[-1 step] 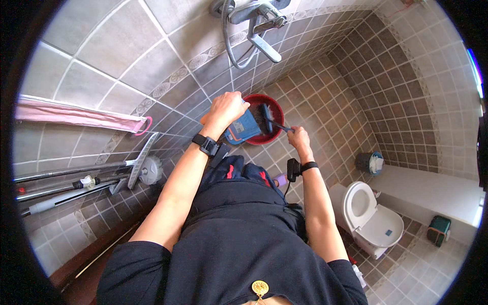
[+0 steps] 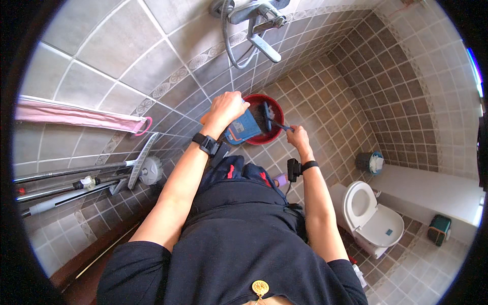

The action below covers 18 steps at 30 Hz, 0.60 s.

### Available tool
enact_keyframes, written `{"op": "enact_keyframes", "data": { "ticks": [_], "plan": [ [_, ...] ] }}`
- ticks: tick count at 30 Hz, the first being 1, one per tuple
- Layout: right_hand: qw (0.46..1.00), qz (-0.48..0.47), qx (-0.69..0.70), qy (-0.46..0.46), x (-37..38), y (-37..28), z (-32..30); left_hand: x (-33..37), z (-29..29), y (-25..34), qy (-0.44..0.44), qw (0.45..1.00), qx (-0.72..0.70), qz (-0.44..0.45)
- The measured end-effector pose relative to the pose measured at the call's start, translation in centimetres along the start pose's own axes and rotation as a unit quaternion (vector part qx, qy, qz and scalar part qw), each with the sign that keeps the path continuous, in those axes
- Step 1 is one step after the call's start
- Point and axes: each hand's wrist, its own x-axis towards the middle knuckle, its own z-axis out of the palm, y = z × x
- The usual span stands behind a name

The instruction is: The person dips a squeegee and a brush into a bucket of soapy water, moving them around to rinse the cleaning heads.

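Observation:
My left hand (image 2: 227, 110) is closed at the top of a blue dustpan (image 2: 243, 128) with an orange line near its edge. The dustpan leans over the left side of a red basin (image 2: 280, 131) on the floor. From the right, my right hand (image 2: 298, 136) grips the handle of a small blue brush (image 2: 268, 119), whose head is inside the basin beside the dustpan. Dark, unclear contents show around the brush. My left fingers hide the dustpan's handle.
A wall tap (image 2: 262, 25) with a hose juts out above the basin. To the left are long-handled cleaning tools (image 2: 76, 172) and a pink cloth (image 2: 76, 116). At the right stand an open toilet (image 2: 380, 223) and a small bin (image 2: 363, 162).
The brush head has shifted slightly inside the basin, and my right hand has moved a little with it. The dustpan and my left hand stay in place.

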Motion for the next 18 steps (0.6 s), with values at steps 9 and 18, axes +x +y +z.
{"op": "enact_keyframes", "data": {
  "ticks": [9, 18],
  "plan": [
    [0.998, -0.002, -0.047, 0.032, 0.4, 0.4, -1.5, 0.0, 0.7, 0.1, 0.01, 1.0, 0.011, 0.003],
    [0.998, -0.021, 0.062, 0.019, -1.7, -2.6, -7.3, -0.2, 0.2, -0.7, 0.005, 1.0, 0.001, -0.014]
  ]
}}
